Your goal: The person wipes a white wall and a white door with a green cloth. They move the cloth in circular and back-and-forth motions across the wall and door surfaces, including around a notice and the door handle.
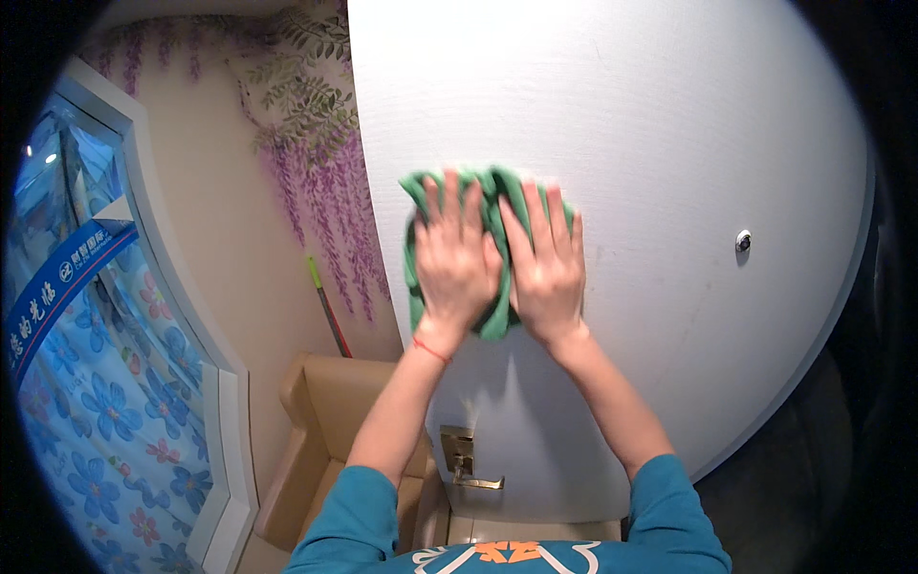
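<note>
A bunched green cloth (495,324) lies against the white door (645,143), spread under both palms. My left hand (457,262) presses its left half flat to the door, fingers pointing up and slightly blurred. Close beside it, my right hand (545,269) bears on the cloth's right half with fingers extended. Folds of cloth stick out above the fingertips and below the wrists. Lower down, between my forearms, is a brass-coloured lever handle (480,482) on its plate. To the right of my hands the door carries a small round peephole (744,242).
Left of the door stands a tan padded armchair (351,380). A pole with a bright green tip (326,305) leans at the wall, which has painted purple blossoms (337,208). Farther left, a white-framed window (233,430) shows a flowered curtain (107,409) and a blue printed band (72,280).
</note>
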Available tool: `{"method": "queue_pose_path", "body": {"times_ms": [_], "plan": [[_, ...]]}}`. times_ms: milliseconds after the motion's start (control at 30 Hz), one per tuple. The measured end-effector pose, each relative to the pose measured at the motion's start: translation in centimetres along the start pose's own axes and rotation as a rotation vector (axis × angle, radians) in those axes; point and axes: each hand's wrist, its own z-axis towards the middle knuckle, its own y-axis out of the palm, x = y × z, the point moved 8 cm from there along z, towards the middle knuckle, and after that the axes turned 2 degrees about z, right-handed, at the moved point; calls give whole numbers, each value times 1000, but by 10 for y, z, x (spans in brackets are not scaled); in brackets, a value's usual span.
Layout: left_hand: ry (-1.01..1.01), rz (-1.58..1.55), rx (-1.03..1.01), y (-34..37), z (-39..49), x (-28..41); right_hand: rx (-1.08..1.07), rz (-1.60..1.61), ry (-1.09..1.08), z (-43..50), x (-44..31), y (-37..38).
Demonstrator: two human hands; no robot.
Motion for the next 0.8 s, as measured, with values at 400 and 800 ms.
{"method": "queue_pose_path", "body": {"times_ms": [400, 800], "plan": [[-44, 117, -35, -19, -24, -18, -32, 7, -115, -9, -36, 14], [-53, 104, 48, 2, 55, 2, -3, -63, -11, 51, 31, -11]]}}
